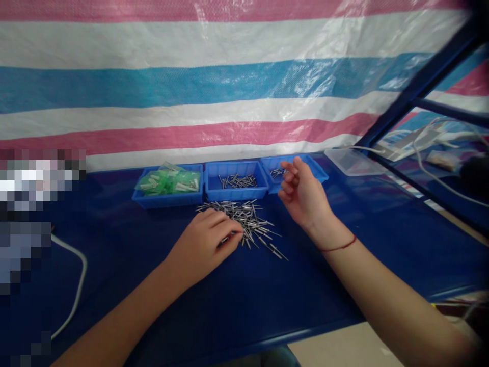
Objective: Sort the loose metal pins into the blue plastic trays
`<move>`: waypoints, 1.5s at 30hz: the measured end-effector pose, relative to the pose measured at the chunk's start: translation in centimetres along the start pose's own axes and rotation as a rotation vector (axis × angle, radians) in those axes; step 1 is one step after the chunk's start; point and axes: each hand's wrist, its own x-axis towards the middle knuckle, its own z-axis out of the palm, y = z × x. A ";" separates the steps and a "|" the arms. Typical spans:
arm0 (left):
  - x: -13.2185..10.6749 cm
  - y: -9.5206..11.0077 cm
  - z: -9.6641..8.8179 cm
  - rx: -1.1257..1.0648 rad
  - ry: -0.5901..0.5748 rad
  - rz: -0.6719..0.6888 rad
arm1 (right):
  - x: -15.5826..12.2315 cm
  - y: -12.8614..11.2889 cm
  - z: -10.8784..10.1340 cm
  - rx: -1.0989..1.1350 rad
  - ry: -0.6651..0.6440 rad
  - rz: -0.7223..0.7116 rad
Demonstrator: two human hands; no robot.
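A heap of small metal pins (248, 221) lies on the blue table (244, 300) in front of three blue bins. My left hand (204, 244) rests on the table at the heap's left edge, its fingers curled over a few pins. My right hand (301, 191) hovers over the right bin (305, 165), fingers loosely bent and apart, with nothing visible in them. The middle bin (214, 189) holds a few pins. The left bin (153, 200) holds green plastic bags (170, 181).
A clear plastic lid or tray (353, 160) lies to the right of the bins. A white cable (74, 290) curves over the table at the left. A striped tarp (191, 81) hangs behind. A dark blue frame bar (416, 84) rises at the right.
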 end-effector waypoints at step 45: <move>0.3 -0.7 1.6 -0.651 0.279 -0.376 | -5.4 1.7 3.0 -0.285 -0.592 -0.236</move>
